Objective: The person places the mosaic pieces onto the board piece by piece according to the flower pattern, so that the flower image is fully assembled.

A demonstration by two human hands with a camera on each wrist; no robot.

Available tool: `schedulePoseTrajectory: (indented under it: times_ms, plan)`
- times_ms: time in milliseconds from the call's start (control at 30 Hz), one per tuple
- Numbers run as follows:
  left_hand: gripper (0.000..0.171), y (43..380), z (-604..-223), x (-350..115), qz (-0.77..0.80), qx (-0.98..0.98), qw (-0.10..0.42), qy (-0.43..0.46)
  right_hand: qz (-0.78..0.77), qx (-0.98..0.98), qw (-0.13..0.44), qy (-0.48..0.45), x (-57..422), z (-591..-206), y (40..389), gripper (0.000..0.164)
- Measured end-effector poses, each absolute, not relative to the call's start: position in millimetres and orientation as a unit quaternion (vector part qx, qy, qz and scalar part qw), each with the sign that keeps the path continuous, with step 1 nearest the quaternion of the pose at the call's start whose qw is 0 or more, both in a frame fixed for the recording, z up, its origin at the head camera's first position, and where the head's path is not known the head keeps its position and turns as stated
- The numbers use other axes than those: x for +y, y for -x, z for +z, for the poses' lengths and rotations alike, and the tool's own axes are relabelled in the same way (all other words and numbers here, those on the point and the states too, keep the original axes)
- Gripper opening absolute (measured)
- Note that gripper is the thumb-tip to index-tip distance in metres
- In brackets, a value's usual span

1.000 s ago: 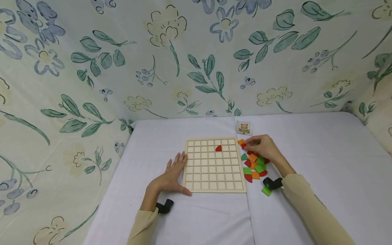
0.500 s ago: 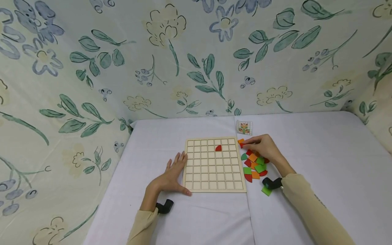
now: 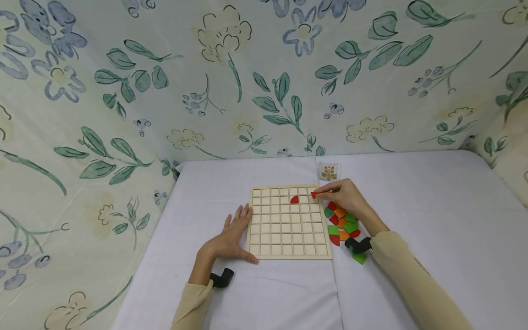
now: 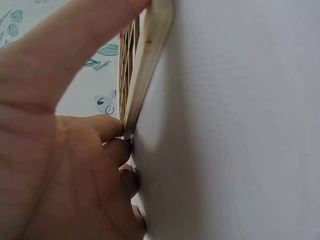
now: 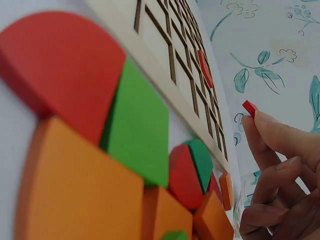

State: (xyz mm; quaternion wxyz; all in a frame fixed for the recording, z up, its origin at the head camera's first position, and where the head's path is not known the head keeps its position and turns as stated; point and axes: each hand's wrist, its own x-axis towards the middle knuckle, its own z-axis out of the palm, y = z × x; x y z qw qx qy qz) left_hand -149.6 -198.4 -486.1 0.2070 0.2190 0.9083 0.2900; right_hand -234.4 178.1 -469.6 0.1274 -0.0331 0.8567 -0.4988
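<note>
A wooden board [image 3: 280, 224] with a grid of square cells lies on the white-covered table. One red quarter-round piece [image 3: 294, 200] sits in a cell of its upper part. My right hand [image 3: 344, 197] pinches a small red piece [image 3: 313, 195] between thumb and forefinger, over the board's upper right corner. In the right wrist view that red piece [image 5: 249, 107] stands out past the fingertips, its full shape not showing. My left hand [image 3: 231, 238] rests at the board's left side, fingers spread along the edge and thumb at the near left corner. The left wrist view shows fingertips against the wooden edge.
Red, green and orange pieces [image 3: 342, 223] lie heaped right of the board, partly under the right forearm. A green square [image 3: 360, 258] lies nearer the person. A small picture card [image 3: 329, 172] lies beyond the board's upper right corner. Floral cloth [image 3: 222, 119] hangs behind the table.
My right hand has lifted a red piece from beside the board and moved left with it, over the upper right corner cells. The left hand and board have stayed put.
</note>
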Motion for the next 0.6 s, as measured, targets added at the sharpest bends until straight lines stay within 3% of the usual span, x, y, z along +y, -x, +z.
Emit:
schedulePoseTrajectory:
  times_ms: [333,600]
  plan:
    - [0.144,149.4,-486.2,-198.8,0.292,0.909,0.204,-0.219,-0.528,0.831,0.155,0.079,143.1,-473.9,240.2,0.021]
    - [0.144,149.0,-486.5,-198.9,0.291,0.91,0.205,-0.213,-0.495,0.852,0.13,0.109,114.4,-478.8,248.3,0.011]
